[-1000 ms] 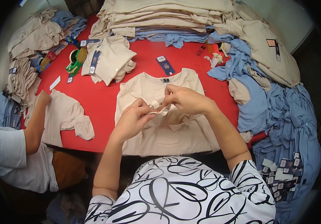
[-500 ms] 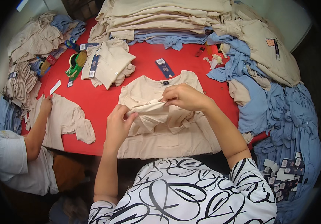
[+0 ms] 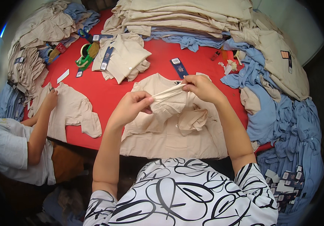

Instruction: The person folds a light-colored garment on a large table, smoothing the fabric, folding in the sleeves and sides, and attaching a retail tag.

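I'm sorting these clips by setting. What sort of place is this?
Probably a garment finishing or packing workroom: a red table, stacks of folded beige shirts, heaps of blue shirts, loose hang tags, and a co-worker's hand on another shirt.

I see bare red table (image 3: 111, 94) open between my beige shirt (image 3: 177, 132) and the co-worker's shirt (image 3: 71, 111) at the left edge, while folded stacks (image 3: 184, 17) block the far edge and blue garments (image 3: 282, 124) crowd the right edge.
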Available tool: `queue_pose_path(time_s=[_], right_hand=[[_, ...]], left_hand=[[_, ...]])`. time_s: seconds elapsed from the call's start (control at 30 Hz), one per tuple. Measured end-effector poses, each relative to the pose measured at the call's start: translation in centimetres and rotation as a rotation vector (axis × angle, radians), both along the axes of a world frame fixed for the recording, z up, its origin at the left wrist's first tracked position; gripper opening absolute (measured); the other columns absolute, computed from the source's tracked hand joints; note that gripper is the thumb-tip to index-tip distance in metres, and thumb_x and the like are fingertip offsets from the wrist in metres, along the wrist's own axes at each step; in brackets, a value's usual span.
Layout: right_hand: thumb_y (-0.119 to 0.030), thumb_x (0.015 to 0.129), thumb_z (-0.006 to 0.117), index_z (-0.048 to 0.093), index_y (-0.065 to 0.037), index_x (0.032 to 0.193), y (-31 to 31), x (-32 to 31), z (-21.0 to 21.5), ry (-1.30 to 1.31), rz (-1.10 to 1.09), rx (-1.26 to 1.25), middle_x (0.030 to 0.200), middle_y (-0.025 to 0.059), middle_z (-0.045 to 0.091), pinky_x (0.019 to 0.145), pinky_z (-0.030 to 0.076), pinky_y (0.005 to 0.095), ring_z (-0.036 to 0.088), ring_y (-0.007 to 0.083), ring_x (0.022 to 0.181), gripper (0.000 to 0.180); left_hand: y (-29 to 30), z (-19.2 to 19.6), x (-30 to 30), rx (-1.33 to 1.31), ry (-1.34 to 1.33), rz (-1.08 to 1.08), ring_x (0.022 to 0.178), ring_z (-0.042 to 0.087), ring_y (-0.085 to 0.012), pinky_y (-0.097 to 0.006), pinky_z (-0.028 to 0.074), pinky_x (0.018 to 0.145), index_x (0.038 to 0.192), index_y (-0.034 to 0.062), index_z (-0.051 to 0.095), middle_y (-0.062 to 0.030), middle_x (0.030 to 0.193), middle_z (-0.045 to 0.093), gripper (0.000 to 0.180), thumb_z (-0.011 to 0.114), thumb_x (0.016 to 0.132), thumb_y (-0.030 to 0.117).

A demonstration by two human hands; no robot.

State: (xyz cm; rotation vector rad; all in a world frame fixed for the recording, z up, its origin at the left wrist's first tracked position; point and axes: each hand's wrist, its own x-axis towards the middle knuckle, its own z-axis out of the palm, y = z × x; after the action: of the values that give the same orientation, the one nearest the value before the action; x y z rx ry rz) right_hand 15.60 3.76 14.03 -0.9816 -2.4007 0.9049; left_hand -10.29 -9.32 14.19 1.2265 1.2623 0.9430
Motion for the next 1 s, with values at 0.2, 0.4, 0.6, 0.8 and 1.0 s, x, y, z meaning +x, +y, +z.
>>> queue_pose_path(time_s=[0.2, 0.4, 0.6, 0.8, 1.0], right_hand=[[-0.009, 0.09, 0.064, 0.067, 0.0, 0.101, 5.1, -2.0, -2.8, 0.173, 0.076, -0.434, 0.081, 0.0025, 0.066, 0.067, 0.049, 0.0291, 0.061, 0.0113, 0.074, 0.014], [-0.014, 0.085, 0.071, 0.067, -0.003, 0.107, 5.3, -5.9, -4.1, 0.372, 0.312, -0.22, 0.099, 0.0041, 0.067, 0.075, 0.051, 0.0295, 0.062, 0.0123, 0.089, 0.025], [-0.012, 0.086, 0.068, 0.069, -0.002, 0.102, 4.4, -6.1, -2.5, 0.224, 0.263, -0.192, 0.091, 0.0047, 0.07, 0.076, 0.051, 0.0289, 0.063, 0.0117, 0.085, 0.019], [-0.002, 0.089, 0.064, 0.069, 0.001, 0.097, 5.6, -0.4, 0.7, 0.422, 0.081, -0.296, 0.081, 0.0028, 0.068, 0.067, 0.05, 0.0222, 0.062, 0.008, 0.074, 0.009], [0.003, 0.087, 0.065, 0.06, -0.002, 0.111, 4.4, 2.0, -4.1, 0.274, -0.115, -0.191, 0.091, 0.0029, 0.067, 0.072, 0.05, 0.0246, 0.062, 0.009, 0.08, 0.025]], left_hand=[[3.8, 3.0, 1.8, 0.493, 0.367, -0.237, 0.077, 0.059, -0.0146, -0.032, 0.048, 0.074, 0.091, -0.0021, 0.07, -0.0055, 0.089, 0.061, 0.027, 0.066, 0.094, 0.025], [6.8, 6.9, 5.2, 0.502, 0.513, -0.289, 0.081, 0.06, -0.0197, -0.034, 0.047, 0.076, 0.095, -0.0025, 0.07, -0.01, 0.093, 0.06, 0.026, 0.066, 0.093, 0.024], [5.0, 7.0, 3.9, 0.54, 0.561, -0.155, 0.082, 0.062, -0.0187, -0.032, 0.048, 0.074, 0.093, -0.002, 0.067, -0.0103, 0.089, 0.062, 0.027, 0.068, 0.092, 0.025], [2.0, 5.8, 1.6, 0.522, 0.611, 0.114, 0.074, 0.062, -0.0218, -0.036, 0.05, 0.072, 0.091, -0.0013, 0.062, -0.0107, 0.082, 0.062, 0.021, 0.073, 0.086, 0.016], [2.7, -4.1, 5.1, 0.546, 0.564, 0.176, 0.078, 0.065, -0.0296, -0.038, 0.051, 0.07, 0.104, 0.0028, 0.053, -0.0134, 0.088, 0.064, 0.021, 0.066, 0.087, 0.003]])
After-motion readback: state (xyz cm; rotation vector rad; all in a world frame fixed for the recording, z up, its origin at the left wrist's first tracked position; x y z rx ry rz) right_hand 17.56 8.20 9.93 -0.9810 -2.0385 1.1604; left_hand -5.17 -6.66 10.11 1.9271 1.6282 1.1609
